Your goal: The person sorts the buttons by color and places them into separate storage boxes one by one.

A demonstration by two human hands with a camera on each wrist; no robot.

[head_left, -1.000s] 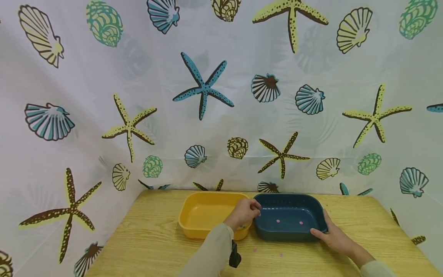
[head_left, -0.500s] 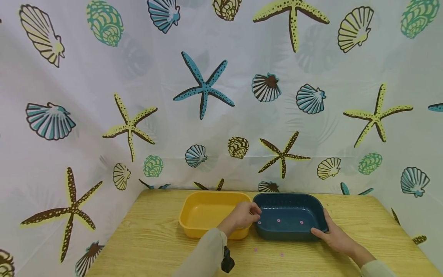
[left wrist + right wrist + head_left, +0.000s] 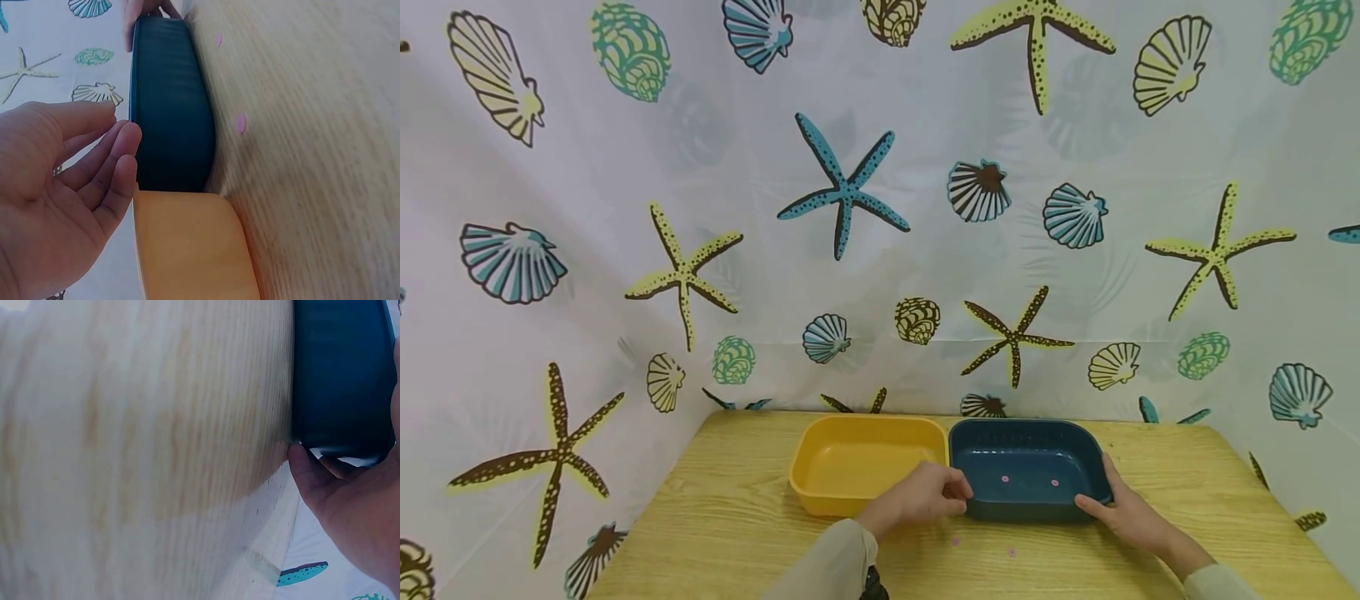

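My left hand (image 3: 921, 496) is over the front left corner of a dark blue plastic basin (image 3: 1022, 510), beside a yellow basin (image 3: 831, 505). Its fingers are loosely bent with nothing between them, as the left wrist view of the hand (image 3: 72, 169) shows. My right hand (image 3: 1131, 512) grips the right end of the blue basin, thumb at the front wall and fingers along the side. Two small pink discs, one left (image 3: 1005, 479) and one right (image 3: 1055, 483), lie inside the blue basin. My left hand hides part of both basins.
On the wooden table (image 3: 730, 508), two more pink discs, one nearer the left (image 3: 956, 542) and one to its right (image 3: 1012, 552), lie in front of the blue basin. A white curtain (image 3: 880, 275) with shells and starfish encloses the back and sides.
My left hand has moved down toward the near edge of the blue basin. A pink disc seen beside its fingertips half a second ago is hidden now. The right hand has stayed put.
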